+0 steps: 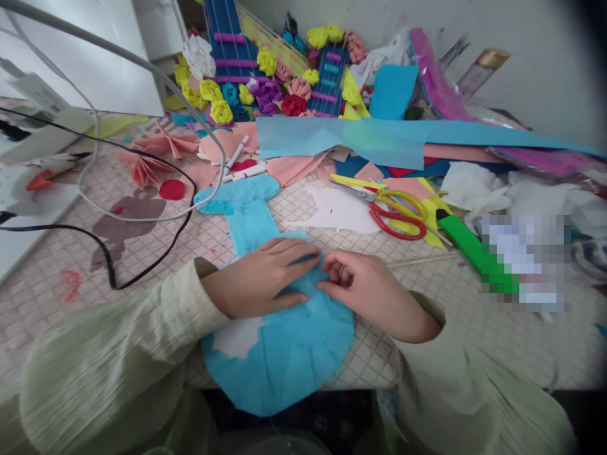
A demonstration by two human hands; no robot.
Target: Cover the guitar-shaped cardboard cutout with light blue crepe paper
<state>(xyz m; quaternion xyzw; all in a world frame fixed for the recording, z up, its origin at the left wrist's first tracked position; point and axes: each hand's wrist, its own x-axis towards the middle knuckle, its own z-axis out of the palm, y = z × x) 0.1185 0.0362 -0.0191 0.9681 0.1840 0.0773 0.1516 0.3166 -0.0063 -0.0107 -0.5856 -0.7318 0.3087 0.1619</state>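
A flat guitar-shaped cutout covered in light blue crepe paper lies at the table's near edge, its round body toward me and its neck pointing away. On the body's left, a bare white patch shows through. My left hand rests flat across the upper body, fingers stretched out and thumb apart. Opposite it, my right hand has curled fingers, with thumb and forefinger pinching at the blue paper on the body's upper right. Part of the paper under both hands is hidden.
Red-and-yellow-handled scissors lie beyond my right hand, near a green glue bottle. White paper scrap lies behind the cutout. Cables loop over the left side. Paper flowers and a long blue strip fill the back.
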